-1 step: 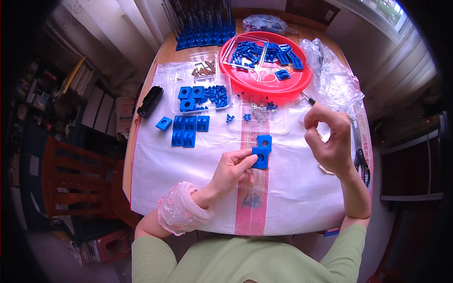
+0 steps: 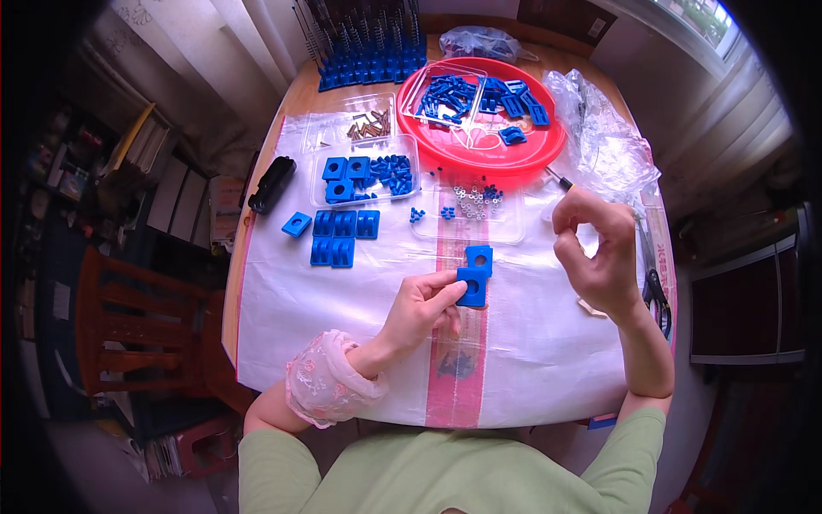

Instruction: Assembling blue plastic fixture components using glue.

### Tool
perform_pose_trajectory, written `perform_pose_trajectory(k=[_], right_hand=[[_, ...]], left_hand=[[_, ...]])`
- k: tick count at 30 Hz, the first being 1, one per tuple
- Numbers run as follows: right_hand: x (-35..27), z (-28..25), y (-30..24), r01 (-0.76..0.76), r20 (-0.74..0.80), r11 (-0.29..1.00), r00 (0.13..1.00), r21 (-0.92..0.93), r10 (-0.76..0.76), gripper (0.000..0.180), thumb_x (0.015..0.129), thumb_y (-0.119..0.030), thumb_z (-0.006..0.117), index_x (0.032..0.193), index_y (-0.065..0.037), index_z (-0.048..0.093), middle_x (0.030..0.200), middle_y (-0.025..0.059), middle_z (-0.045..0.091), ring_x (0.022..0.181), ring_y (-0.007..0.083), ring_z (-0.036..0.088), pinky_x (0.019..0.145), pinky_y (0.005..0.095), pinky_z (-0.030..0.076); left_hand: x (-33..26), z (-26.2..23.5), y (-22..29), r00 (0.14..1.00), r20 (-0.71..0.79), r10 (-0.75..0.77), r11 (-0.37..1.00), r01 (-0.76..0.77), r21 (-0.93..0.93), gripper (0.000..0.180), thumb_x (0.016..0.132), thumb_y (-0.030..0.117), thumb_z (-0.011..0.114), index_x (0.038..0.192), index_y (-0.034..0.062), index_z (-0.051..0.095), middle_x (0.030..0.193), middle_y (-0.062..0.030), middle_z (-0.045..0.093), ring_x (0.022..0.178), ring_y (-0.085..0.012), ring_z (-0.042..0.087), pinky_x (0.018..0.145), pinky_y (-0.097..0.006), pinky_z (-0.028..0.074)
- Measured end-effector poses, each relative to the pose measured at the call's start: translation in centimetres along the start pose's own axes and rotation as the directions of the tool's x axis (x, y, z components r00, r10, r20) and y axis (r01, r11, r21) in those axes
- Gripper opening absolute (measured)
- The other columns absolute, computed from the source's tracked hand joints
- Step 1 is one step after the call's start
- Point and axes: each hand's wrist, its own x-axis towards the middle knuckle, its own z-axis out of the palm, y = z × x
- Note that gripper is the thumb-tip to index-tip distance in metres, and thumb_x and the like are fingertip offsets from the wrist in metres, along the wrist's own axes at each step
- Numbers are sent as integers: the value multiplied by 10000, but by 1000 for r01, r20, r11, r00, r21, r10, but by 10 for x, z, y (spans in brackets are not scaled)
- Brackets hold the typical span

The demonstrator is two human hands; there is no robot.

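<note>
Holding blue block [image 2: 477, 295] over white sheet [image 2: 548, 368], wooden chair [image 2: 154, 332] at left

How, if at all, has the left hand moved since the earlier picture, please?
No, no shift shows: the left hand, pinching the square blue piece, keeps the same place against the red stripe of the table cover.

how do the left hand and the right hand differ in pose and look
The left hand pinches a blue square piece; the right hand curls thumb and fingers into a ring, any grip unclear. Behind the left hand sits a pink cuff; behind the right hand, bare forearm. Both are gloveless.
</note>
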Motion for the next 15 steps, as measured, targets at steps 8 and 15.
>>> perform_pose_trajectory(k=[8,15], right_hand=[[-54,42,49,-575,454,471,818,669,353,123,999,-121,546,1062,-16,541,666,-11,526,612,74,541,614,257,493],[-71,60,68,-571,440,221,780,790,445,149,1000,-154,559,1067,-65,461,625,2,501,614,121,524,594,254,415]], left_hand=[[2,0,-3,1000,7,3,1000,-3,-25,271,985,144,568,1186,-19,649,923,-52,725,563,-60,627,437,-159,331],[2,0,-1,1000,-3,-17,1000,17,-17,282,983,136,570,1206,-22,642,905,-38,714,564,-58,627,433,-166,320]])
